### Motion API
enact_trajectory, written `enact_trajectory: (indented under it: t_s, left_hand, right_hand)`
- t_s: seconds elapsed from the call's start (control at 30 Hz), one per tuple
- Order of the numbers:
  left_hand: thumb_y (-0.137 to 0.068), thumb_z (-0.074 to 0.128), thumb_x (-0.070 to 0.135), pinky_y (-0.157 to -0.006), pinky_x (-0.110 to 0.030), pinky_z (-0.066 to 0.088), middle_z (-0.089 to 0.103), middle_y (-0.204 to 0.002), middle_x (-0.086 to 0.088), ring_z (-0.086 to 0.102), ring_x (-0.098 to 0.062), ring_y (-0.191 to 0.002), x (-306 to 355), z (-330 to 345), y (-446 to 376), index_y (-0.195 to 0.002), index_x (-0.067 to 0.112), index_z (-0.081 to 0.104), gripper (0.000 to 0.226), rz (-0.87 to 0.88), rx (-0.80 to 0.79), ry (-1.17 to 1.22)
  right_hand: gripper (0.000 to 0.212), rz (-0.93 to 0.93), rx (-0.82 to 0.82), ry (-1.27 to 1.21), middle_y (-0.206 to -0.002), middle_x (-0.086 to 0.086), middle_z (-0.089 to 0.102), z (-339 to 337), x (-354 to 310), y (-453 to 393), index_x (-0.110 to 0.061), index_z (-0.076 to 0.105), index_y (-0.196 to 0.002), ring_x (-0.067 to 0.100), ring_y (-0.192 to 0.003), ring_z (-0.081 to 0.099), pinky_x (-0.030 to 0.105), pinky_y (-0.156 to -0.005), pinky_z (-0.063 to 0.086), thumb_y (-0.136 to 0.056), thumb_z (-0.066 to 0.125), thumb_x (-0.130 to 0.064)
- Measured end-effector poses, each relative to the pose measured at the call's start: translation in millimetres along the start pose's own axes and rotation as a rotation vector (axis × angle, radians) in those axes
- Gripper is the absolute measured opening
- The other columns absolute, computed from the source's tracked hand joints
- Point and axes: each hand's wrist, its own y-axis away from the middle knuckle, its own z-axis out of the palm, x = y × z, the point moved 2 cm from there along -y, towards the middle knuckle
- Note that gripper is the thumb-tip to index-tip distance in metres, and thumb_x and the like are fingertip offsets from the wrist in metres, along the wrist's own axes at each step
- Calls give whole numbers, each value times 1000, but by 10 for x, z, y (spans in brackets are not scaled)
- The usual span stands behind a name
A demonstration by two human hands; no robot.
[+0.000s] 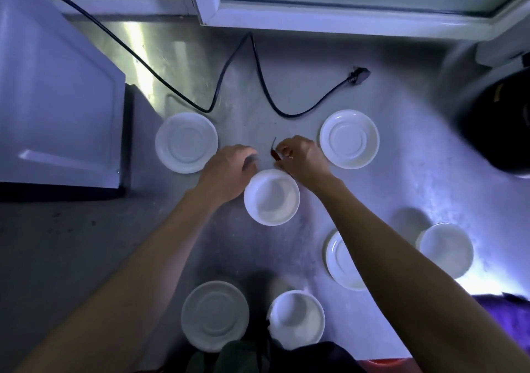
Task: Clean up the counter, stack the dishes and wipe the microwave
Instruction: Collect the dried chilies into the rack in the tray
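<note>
White saucers (186,142) and bowls (271,197) spread apart across steel counter (401,171). Right hand (301,157) pinching dark red scrap (274,154) just beyond centre bowl's far rim. Left hand (229,168) alongside that bowl, fingers curled; grip cannot be told. Microwave (57,100) at left, black cord (258,79) trailing behind.

text: none legible | plug (358,76): small pale marking, too blurred to read
</note>
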Motion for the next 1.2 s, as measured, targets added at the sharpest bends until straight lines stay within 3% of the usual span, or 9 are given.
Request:
enact_trajectory:
  t_s: [0.23,0.33,0.5,0.63,0.8,0.93,1.2]
  left_hand:
    - [-92,49,36,-90,-42,51,67,-119,7,60,-18,-108,20,-47,111,-120,26,63,33,-23,-10,15]
    - [-95,53,31,-95,-40,49,66,-124,6,59,-17,-113,31,-93,209,-124,24,64,32,-32,8,12]
    - [-96,55,28,-98,-38,46,65,-128,3,58,-19,-117,132,-197,481,-127,19,64,33,-21,69,-17]
    - [-96,56,30,-97,-41,47,64,-128,2,57,-20,-118,194,-219,715,-126,20,63,32,-45,102,-54]
    - [-96,55,34,-93,-36,46,62,-130,6,56,-18,-118,195,-213,1003,-128,26,60,34,-109,153,-109]
    - [-97,54,35,-104,-46,44,59,-136,-1,54,-25,-124,96,-269,1298,-134,23,57,39,-159,154,-125]
    - [-95,50,38,-108,-40,39,57,-139,-3,49,-25,-128,-297,-509,2017,-137,21,56,45,-251,266,-60]
  right_hand:
    - [17,-31,49,191,-99,7,63,-1,4,-28,-15,72,-95,30,-93,59,32,-70,40,-83,60,-10]
    - [18,-9,57,215,-98,8,63,-43,16,11,-14,71,-93,31,-94,58,34,-74,42,-84,57,-9]
    - [10,45,133,8,-89,5,67,-174,-2,170,-17,67,-91,29,-82,61,35,-67,51,-86,59,-16]
    - [10,-110,258,-113,-91,5,71,-271,-136,350,-13,70,-95,26,-83,64,39,-69,54,-87,64,-13]
    - [12,-340,301,-159,-93,6,72,-209,-384,591,-9,72,-99,25,-85,65,43,-74,55,-89,67,-10]
    - [12,-402,244,-192,-94,4,72,-40,-590,769,-12,73,-99,24,-89,65,41,-76,55,-91,65,-13]
    - [17,-564,185,-169,-95,3,74,287,-1186,1203,-13,75,-97,23,-88,65,31,-78,51,-86,66,-3]
